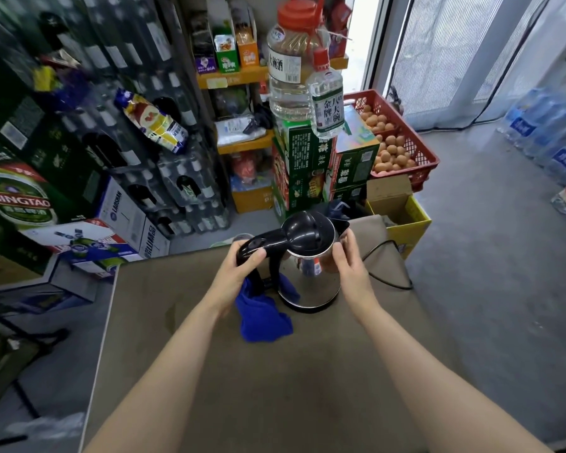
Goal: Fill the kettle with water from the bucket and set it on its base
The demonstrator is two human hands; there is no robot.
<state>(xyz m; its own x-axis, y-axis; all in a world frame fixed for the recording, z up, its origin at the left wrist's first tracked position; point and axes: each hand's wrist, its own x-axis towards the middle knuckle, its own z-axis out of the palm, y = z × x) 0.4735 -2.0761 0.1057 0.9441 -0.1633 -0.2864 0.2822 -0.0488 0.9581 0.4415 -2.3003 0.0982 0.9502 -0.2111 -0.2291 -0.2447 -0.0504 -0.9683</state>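
Observation:
A steel kettle (311,279) with a black lid and black handle stands on its black base (307,308) on the brown table (275,387). My left hand (242,269) grips the kettle's handle and also holds a blue cloth (262,317) that hangs onto the table. My right hand (348,261) presses against the kettle's right side near the spout. The lid looks shut. A black power cord (386,266) runs off to the right of the kettle. No bucket is in view.
Behind the table stand stacked beer cartons (17,197), shrink-wrapped bottles (183,184), green boxes (324,165) with large clear bottles on top, a red crate of eggs (396,145) and an open yellow box (402,210). Water bottle packs (549,132) line the right wall.

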